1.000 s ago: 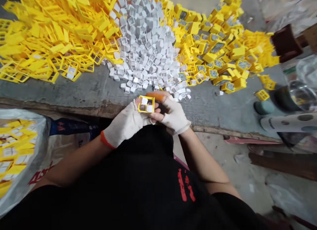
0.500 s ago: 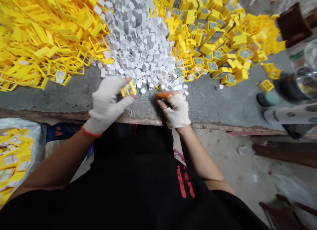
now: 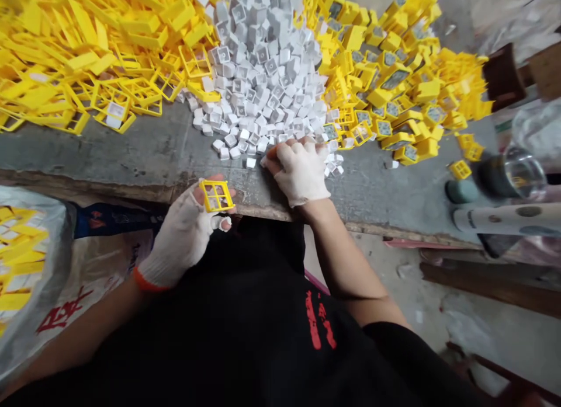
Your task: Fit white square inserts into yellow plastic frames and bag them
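Resting in the loosely curled left hand [image 3: 182, 232] beside the bench [image 3: 144, 153], the yellow frame [image 3: 217, 195] looked light and stiff, thin bars perhaps brittle, best held by its rim. Right hand [image 3: 302, 170] bent at white caps [image 3: 263, 94], fingertips hidden, grip unclear.

Soft, fairly even light, seemingly from above, leaves the surface [image 3: 144, 153] a muted grey with a faint sheen. The white cubes [image 3: 267, 86] come out palest, while the black shirt [image 3: 210, 331] sinks into near-featureless darkness. Small glints mark the clear jar [image 3: 523, 170]. Focus is fair mid-frame; toward the corners, the yellow frames [image 3: 87, 39] smear, and wide-angle distortion stretches shapes at the sides.
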Motion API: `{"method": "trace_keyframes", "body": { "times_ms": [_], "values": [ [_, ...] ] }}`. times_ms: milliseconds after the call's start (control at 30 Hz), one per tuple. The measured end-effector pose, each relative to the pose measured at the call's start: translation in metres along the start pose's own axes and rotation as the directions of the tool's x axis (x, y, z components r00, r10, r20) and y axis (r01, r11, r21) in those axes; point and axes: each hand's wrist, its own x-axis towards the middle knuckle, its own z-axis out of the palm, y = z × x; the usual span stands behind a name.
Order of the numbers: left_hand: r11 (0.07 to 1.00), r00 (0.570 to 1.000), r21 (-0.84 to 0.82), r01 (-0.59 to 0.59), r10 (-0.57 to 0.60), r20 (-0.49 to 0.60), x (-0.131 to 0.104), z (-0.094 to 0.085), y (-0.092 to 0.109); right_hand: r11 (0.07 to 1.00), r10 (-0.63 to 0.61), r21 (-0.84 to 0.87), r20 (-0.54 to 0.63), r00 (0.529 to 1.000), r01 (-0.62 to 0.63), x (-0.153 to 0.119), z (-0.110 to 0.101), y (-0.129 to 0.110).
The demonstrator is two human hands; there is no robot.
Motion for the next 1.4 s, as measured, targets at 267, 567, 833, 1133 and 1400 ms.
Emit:
{"method": "trace_keyframes", "body": {
  "times_ms": [267,567,833,1133,1400],
  "values": [
    [0.996,0.995,-0.029,0.082,-0.080,0.054,0.001,-0.011,-0.012,0.997,0.011,0.074,-0.024,1.000,-0.009,-0.038,-0.013,0.016],
    [0.994,0.992,-0.050,0.092,-0.088,0.094,0.004,-0.002,-0.019,0.954,-0.085,0.297,0.105,0.991,0.051,-0.032,-0.018,0.007],
    [0.992,0.985,-0.046,0.118,-0.112,0.132,0.001,0.003,-0.026,0.839,-0.254,0.475,-0.086,0.963,0.264,-0.083,-0.042,-0.026],
    [0.992,0.993,-0.081,0.102,-0.097,0.065,0.001,0.001,-0.019,0.898,-0.102,0.427,-0.030,0.994,0.105,-0.049,-0.024,-0.011],
    [0.994,0.995,-0.049,0.095,-0.095,-0.001,0.001,-0.008,-0.011,0.992,-0.022,0.127,0.137,0.990,0.004,0.007,0.006,-0.018]
  ]
}}
